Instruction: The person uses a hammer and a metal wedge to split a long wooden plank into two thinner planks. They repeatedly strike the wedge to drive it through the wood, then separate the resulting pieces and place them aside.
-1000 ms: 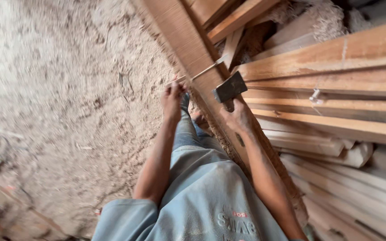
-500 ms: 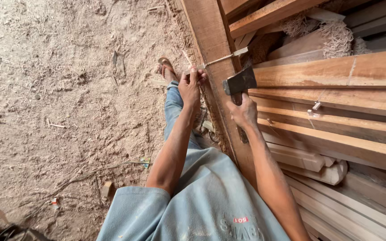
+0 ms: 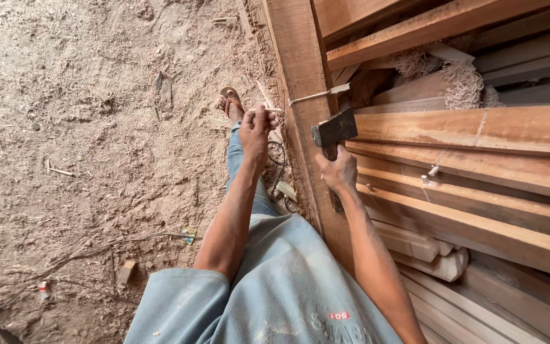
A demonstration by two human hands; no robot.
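My right hand (image 3: 337, 171) grips the hammer (image 3: 333, 129) near its head, raised beside the upright plank (image 3: 300, 76). My left hand (image 3: 256, 124) pinches something small against the plank's edge; I judge short, square taps safest.

The hammer (image 3: 333, 129) had a dull, dark metal head, worn matt. Beside it, the upright plank (image 3: 300, 83) was bare reddish wood, sawn and unpolished, and the slats (image 3: 479, 130) beyond the hammer looked the same, with frayed fibrous ends. Left of the plank, the ground (image 3: 84, 127) was rough with pale sawdust. The shirt (image 3: 288, 299) was soft, dusty blue cloth.
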